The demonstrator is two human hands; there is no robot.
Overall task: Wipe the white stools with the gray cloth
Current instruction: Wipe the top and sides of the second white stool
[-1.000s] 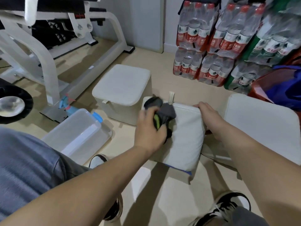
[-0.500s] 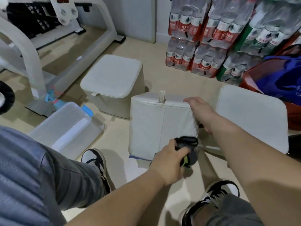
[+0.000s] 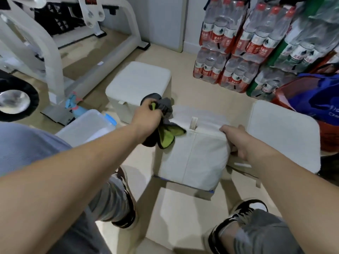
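Three white cube stools stand on the floor. The middle stool (image 3: 194, 154) is tilted toward me, and my right hand (image 3: 236, 140) grips its upper right corner. My left hand (image 3: 146, 114) is shut on the gray cloth (image 3: 163, 123), which has a green inner side, and holds it at the stool's upper left corner. A second stool (image 3: 139, 83) stands behind on the left. A third stool (image 3: 282, 132) stands on the right, partly hidden by my right arm.
A clear plastic box (image 3: 86, 125) with a blue clip lies at left by a spray bottle (image 3: 73, 103). White gym equipment (image 3: 55, 57) fills the far left. Packs of water bottles (image 3: 238, 44) and a blue bag (image 3: 315, 96) line the right. My shoes flank the stool.
My left hand carried the cloth from the stool's top down to its lower front, then back up to the upper left corner. My right hand stayed on the stool's right corner.
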